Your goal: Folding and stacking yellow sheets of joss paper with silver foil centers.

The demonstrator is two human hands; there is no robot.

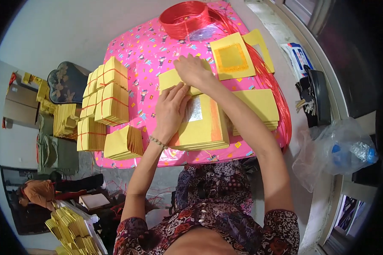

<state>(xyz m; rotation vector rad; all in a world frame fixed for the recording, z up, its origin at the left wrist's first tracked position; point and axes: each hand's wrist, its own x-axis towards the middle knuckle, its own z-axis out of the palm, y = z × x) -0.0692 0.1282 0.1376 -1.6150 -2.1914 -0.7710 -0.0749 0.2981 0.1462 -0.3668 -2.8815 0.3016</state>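
Pink patterned table (149, 55), yellow paper stacks (108, 95) — cluttered floor (72, 199)

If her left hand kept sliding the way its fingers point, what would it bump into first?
The left hand points up and slightly right across the yellow paper stack. It would probably meet the right hand first, which lies just ahead on a folded yellow sheet.

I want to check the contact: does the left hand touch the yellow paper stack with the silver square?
Touching. The head view shows the left hand lying flat on the yellow paper stack, fingers beside the silver square.
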